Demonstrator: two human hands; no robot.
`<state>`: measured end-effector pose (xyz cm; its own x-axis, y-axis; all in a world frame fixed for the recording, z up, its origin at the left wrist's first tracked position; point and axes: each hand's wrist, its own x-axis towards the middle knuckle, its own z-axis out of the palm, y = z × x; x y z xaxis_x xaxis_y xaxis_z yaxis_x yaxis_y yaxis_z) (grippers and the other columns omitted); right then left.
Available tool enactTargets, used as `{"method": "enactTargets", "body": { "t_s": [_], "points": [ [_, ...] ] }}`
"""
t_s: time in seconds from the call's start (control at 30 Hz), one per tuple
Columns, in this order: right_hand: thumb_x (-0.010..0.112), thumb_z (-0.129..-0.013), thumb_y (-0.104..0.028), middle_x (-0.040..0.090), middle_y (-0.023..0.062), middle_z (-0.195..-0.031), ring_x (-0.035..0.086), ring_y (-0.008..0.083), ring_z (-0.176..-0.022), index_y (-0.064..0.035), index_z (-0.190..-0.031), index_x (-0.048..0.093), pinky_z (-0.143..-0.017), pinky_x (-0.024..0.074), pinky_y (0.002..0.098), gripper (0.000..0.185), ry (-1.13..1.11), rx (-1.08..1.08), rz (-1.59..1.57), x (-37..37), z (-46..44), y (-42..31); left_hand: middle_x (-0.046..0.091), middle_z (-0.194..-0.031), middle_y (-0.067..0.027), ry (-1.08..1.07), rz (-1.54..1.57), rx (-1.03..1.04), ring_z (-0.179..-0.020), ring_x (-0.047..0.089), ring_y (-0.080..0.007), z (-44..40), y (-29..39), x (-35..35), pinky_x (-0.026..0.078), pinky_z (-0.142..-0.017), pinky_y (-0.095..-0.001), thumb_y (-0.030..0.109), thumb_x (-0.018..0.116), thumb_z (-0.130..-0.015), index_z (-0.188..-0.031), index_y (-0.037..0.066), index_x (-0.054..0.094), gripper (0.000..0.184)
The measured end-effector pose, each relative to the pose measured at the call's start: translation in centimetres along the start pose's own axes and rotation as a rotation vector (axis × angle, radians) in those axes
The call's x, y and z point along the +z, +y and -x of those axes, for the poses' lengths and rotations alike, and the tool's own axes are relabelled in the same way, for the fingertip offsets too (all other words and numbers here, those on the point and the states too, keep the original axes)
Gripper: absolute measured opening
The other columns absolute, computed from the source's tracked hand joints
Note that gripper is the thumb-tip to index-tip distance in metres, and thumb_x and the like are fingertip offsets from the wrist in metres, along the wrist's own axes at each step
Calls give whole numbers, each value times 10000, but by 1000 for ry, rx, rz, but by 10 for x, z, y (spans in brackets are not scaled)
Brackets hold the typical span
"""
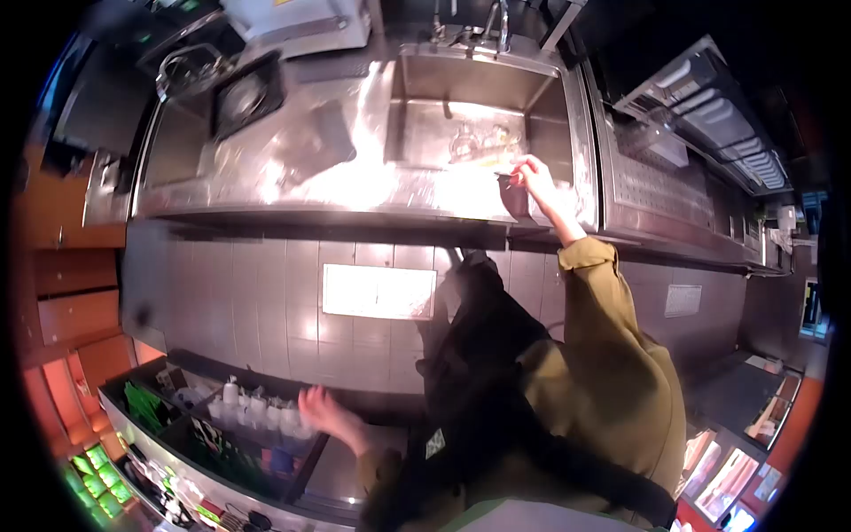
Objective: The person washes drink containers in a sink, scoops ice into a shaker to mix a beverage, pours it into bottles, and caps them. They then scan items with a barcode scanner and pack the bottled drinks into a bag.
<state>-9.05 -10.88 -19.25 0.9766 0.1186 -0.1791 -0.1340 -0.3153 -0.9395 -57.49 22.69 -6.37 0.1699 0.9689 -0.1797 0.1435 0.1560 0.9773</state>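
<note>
Steel sink just beyond the right hand, fingers curled, can't tell if gripping anything; clear glass-like items inside, ahead-left of that hand. Left hand loosely open, empty, whitish bottles just left of it.

Looks like a commercial kitchen or bar: steel sink with faucet, long metal counter, tiled floor, clustered bottles.
</note>
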Motion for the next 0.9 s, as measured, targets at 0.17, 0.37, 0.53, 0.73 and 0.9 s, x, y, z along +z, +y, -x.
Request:
{"method": "enactTargets", "body": {
  "t_s": [0.17, 0.37, 0.53, 0.73, 0.9],
  "points": [
    [517, -878, -101, 609, 78, -824, 577, 159, -706, 9, -1049, 539, -677, 477, 283, 204, 328, -279, 230, -31, -158, -45, 579, -938, -73, -1083, -302, 324, -864, 565, -139, 5, 32, 378, 456, -797, -272, 42, 576, -856, -1138, 9, 514, 290],
    [658, -805, -348, 582, 207, -953, 594, 319, -845, 83, -1209, 445, -751, 476, 391, 628, 423, -352, 631, -41, -294, -85, 515, -1176, -190, -1302, -997, 530, -1026, 574, -345, -31, -165, 677, 473, -860, -435, 386, 705, -738, -1316, 131, 375, 713],
    [640, -798, -247, 601, 217, -836, 580, 391, -842, 91, -1147, 460, -755, 460, 449, 518, 164, -438, 610, -32, -317, -96, 465, -1196, -194, -1368, -1290, 380, -1045, 538, -423, -14, -231, 733, 470, -870, -492, 404, 694, -711, -1301, 149, 386, 713],
    [524, -778, -48, 564, 285, -868, 526, 448, -881, 91, -1128, 435, -787, 415, 487, 387, 25, -467, 461, -46, -323, -99, 545, -1078, -205, -1677, -1275, 645, -1046, 537, -383, -40, -270, 731, 452, -879, -460, 359, 474, -863, -1151, 78, 495, 404],
    [548, -805, -81, 542, 237, -940, 532, 384, -887, 67, -1254, 397, -791, 428, 444, 496, 55, -572, 538, -53, -323, -90, 514, -1107, -220, -1248, -1154, 491, -954, 577, -416, -38, -286, 733, 488, -828, -463, 395, 634, -719, -1125, 126, 520, 500]
  ]
}}
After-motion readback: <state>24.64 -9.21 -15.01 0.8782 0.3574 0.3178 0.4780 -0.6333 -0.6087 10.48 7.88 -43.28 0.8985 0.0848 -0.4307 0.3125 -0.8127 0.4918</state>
